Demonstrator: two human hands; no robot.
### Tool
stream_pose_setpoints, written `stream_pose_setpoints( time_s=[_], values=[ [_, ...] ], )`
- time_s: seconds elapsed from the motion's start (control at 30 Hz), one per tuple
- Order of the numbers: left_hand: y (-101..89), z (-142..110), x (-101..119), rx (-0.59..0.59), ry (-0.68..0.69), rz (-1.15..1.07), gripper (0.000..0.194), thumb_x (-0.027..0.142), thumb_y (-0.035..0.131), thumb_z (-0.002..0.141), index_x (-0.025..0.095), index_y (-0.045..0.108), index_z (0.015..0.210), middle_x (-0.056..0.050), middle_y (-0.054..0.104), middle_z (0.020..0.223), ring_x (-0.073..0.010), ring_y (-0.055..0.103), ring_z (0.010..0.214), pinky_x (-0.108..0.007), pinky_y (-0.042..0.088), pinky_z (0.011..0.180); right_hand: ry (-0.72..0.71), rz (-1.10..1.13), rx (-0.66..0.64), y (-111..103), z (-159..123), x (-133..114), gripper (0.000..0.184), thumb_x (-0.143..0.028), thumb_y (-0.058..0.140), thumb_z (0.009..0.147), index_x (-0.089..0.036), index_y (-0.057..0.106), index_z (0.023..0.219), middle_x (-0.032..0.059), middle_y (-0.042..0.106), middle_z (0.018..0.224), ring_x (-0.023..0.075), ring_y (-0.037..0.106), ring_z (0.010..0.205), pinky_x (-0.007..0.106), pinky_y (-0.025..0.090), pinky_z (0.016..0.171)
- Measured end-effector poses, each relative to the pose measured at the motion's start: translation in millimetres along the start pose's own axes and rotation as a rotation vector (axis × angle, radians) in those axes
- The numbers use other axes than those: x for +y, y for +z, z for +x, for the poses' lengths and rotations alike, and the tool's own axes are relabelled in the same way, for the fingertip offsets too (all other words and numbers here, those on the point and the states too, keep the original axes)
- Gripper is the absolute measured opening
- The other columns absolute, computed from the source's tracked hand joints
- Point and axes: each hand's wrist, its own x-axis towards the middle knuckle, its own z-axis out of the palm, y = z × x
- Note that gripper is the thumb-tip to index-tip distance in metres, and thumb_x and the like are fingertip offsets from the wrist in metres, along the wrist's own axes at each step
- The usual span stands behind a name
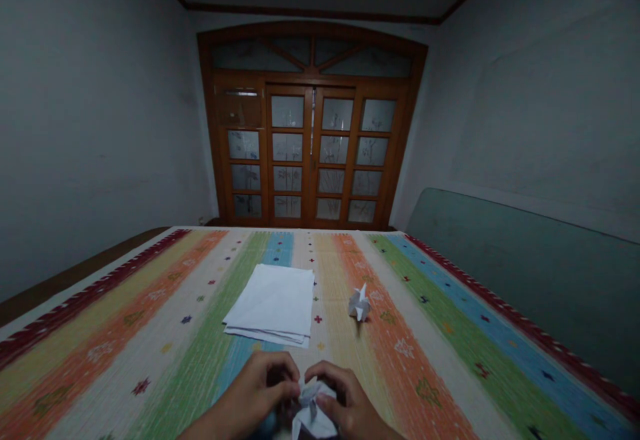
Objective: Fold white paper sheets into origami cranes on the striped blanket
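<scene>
A folded white paper piece [316, 413] is between my two hands at the bottom middle of the head view, its lower part cut off by the frame edge. My left hand [267, 387] pinches its upper left part between thumb and fingers. Around its right side curl the fingers of my right hand [345, 397], with the thumb pressing on the front. Beyond my hands lies a stack of white paper sheets [275, 300], slightly fanned at the near edge. To the right of the stack stands a small folded paper figure [359, 304] with pointed tips.
A striped, patterned cloth [190, 320] covers the table. Along the right side runs a green padded backrest [520, 267]. Wooden doors with glass panes [313, 153] close off the far end, between pale walls.
</scene>
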Motion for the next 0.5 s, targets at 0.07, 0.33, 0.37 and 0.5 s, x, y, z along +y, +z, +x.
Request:
stream_pose_setpoints(
  time_s=[0.07,0.33,0.37,0.5],
  values=[
    [0.2,1.8,-2.3,0.029,0.027,0.006,0.017,0.035,0.070,0.076,0.019,0.062,0.075,0.003,0.065,0.058,-0.0131,0.059,0.051,-0.023,0.044,0.054,0.009,0.004,0.018,1.1,0.2,-1.1,0.061,-0.074,0.059,0.085,-0.017,0.072,0.104,0.0059,0.068,0.082,0.0233,0.064,0.075,0.032,0.049,0.069],
    [2.6,1.9,4.8,0.172,0.055,-0.077,0.033,0.046,0.078,0.073,0.021,0.056,0.079,0.004,0.066,0.057,-0.0151,0.060,0.053,-0.023,0.042,0.054,0.067,-0.068,0.159,3.2,-2.7,-0.2,0.054,-0.068,0.062,0.086,-0.018,0.074,0.103,0.0088,0.070,0.090,0.0269,0.066,0.083,0.036,0.052,0.076],
    [3.3,0.7,6.9,0.189,0.065,-0.057,0.031,0.044,0.078,0.074,0.022,0.056,0.079,0.004,0.066,0.057,-0.0155,0.061,0.054,-0.023,0.042,0.055,0.075,-0.070,0.173,3.3,-3.0,0.0,0.054,-0.068,0.063,0.086,-0.018,0.074,0.104,0.0092,0.071,0.091,0.0277,0.067,0.085,0.037,0.053,0.077],
    [6.3,-4.7,14.0,0.234,0.115,0.121,0.020,0.037,0.072,0.080,0.019,0.064,0.076,0.000,0.071,0.067,-0.0185,0.067,0.066,-0.026,0.046,0.064,0.088,-0.076,0.212,4.3,-3.0,-0.5,0.051,-0.065,0.063,0.087,-0.019,0.074,0.104,0.0100,0.071,0.093,0.0296,0.066,0.089,0.039,0.053,0.081]
  ],
)
